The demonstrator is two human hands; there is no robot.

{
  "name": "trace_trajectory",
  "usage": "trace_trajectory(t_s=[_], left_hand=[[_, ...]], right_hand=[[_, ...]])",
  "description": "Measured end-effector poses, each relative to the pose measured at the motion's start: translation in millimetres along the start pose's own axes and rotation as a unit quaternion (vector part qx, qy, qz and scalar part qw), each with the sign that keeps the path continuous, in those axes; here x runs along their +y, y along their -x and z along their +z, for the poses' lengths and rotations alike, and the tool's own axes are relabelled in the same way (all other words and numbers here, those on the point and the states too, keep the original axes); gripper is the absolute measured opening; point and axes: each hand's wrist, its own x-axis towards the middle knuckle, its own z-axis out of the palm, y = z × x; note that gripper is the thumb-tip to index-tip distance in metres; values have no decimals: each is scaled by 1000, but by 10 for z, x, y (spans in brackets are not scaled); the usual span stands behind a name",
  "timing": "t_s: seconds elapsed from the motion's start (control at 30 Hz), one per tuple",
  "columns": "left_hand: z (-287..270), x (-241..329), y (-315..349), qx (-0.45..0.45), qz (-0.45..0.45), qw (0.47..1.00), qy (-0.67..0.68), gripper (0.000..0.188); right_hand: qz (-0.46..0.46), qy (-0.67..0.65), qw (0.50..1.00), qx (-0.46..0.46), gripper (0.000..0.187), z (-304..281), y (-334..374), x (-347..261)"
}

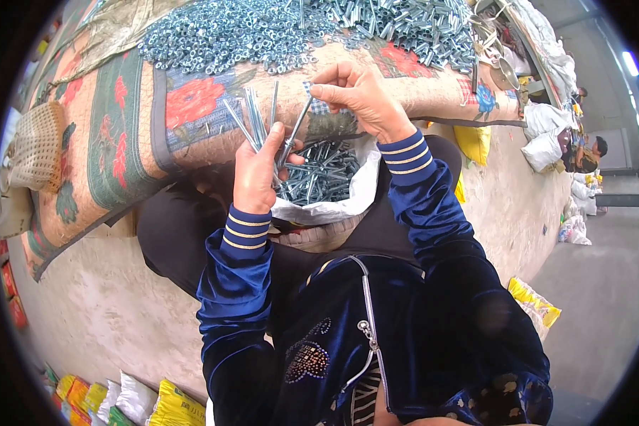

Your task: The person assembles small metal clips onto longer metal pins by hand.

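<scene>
My left hand (pixel 257 170) is closed round a bundle of thin metal rods (pixel 254 117) that stick up from the fingers and fan out. One rod (pixel 296 128) leans to the right, its upper end at the fingertips of my right hand (pixel 362 99). Thumb and forefinger of that hand are pinched together there; whether a small part sits between them is too small to tell. Below both hands, between my legs, a white woven sack (pixel 366 181) stands with its mouth rolled back. Inside lie many loose metal bolt-like pieces (pixel 319 174).
A flowered quilt (pixel 121 121) covers the work surface ahead. On it lie a heap of small metal nuts (pixel 220 35) and, to the right, a pile of short metal tubes (pixel 426 32). A woven basket-like thing (pixel 39 145) stands left. Yellow bags (pixel 473 142) rest on the floor. Other people (pixel 589 153) sit far right.
</scene>
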Motion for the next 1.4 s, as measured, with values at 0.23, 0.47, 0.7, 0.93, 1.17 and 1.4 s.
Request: trace_trajectory(t_s=[0.23,0.47,0.7,0.93,1.17,1.4], left_hand=[[181,82,90,-4,111,993,-27,23],[159,124,125,57,0,998,13,23],[41,24,5,-95,-80,991,45,21],[163,19,93,0,16,998,-60,22],[157,20,125,42,99,991,-80,20],[196,75,130,28,87,994,-62,20]], right_hand=[[93,63,983,-147,28,220,190,66],[-13,-9,1000,-11,26,184,53,178],[-40,-99,993,-39,24,16,186,138],[-107,203,972,46,24,-33,187,119],[-34,57,997,43,31,-15,110,82],[-90,-52,995,12,22,-20,115,127]])
